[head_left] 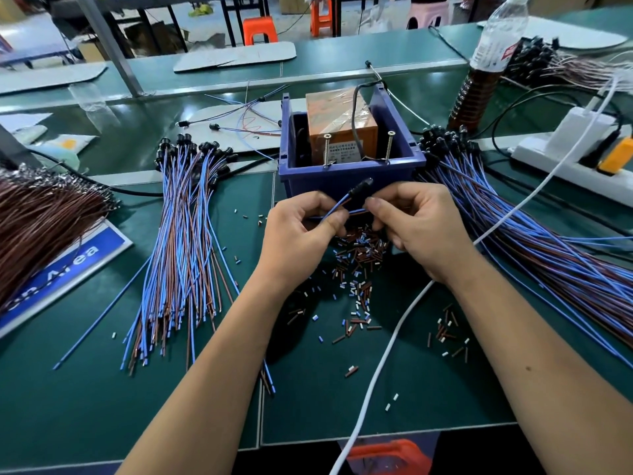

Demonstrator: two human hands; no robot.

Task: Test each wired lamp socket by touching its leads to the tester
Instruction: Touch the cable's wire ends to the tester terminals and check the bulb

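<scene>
Left hand (301, 231) pinches the thin blue lead wire (337, 205), right hand (411, 221) grips the small black lamp socket (359, 188), just before the blue plastic tester bin (346, 176) mid-mat. I'd splay both leads, one per upright steel screw (326, 149).

**Bare arms, bare hands**

Two forearms in view, entering from the bottom edge, uncovered from elbow to wrist; no sleeve, cuff or fabric visible anywhere along them. Left hand (301, 231) and right hand (416, 228) ungloved. No ring, watch, bracelet or strap seen on fingers or wrists. Fingernails (371, 202) short and plain, unpainted. A small dark mole on the right forearm, about midway along its upper side. Rest of the body out of frame.
</scene>
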